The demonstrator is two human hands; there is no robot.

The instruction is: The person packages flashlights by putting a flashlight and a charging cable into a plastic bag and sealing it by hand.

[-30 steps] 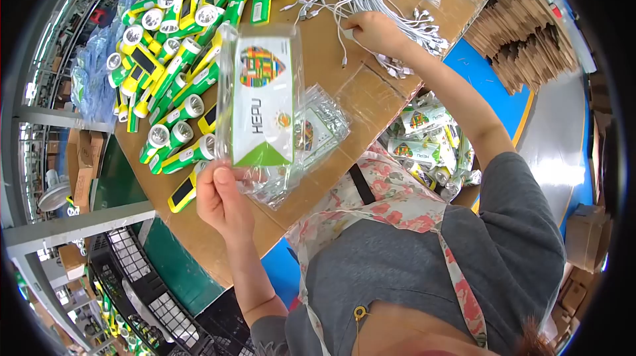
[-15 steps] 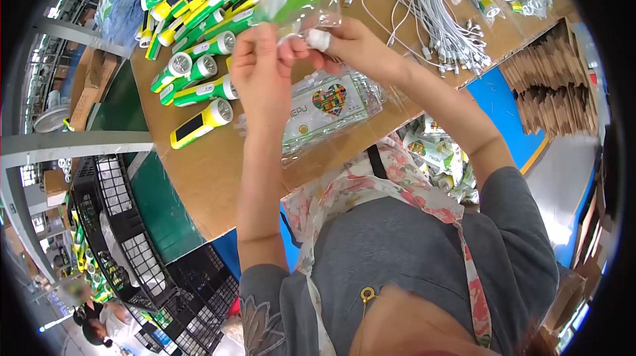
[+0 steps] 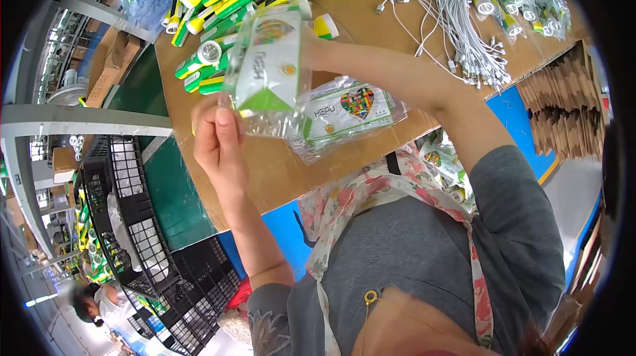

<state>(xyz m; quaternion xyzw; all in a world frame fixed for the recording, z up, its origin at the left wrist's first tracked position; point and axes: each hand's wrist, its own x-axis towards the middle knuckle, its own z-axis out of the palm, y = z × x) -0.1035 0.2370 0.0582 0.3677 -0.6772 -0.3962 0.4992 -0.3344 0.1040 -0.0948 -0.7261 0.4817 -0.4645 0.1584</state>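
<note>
My left hand point(image 3: 222, 147) pinches the lower edge of a clear plastic bag point(image 3: 268, 68) printed in white and green, held upright above the table. My right forearm reaches across to the left, and my right hand point(image 3: 314, 54) is mostly behind the bag, its fingers hidden. Close by lie several green, yellow and white flashlights point(image 3: 211, 52), one partly covered by the bag. More printed plastic bags point(image 3: 351, 114) lie flat in a stack below my right forearm.
A bundle of white USB cables point(image 3: 457, 45) lies on the cardboard-covered table point(image 3: 285, 177). Bagged flashlights point(image 3: 513, 1) sit at the back right, with folded cardboard point(image 3: 563, 101) beyond the table edge. Black crates point(image 3: 142, 230) stand at the left. A person point(image 3: 109, 306) is at the lower left.
The two hands were together at the bag; my left hand has moved left and down with it. My right hand has gone behind the bag, towards the flashlights. The view has shifted slightly.
</note>
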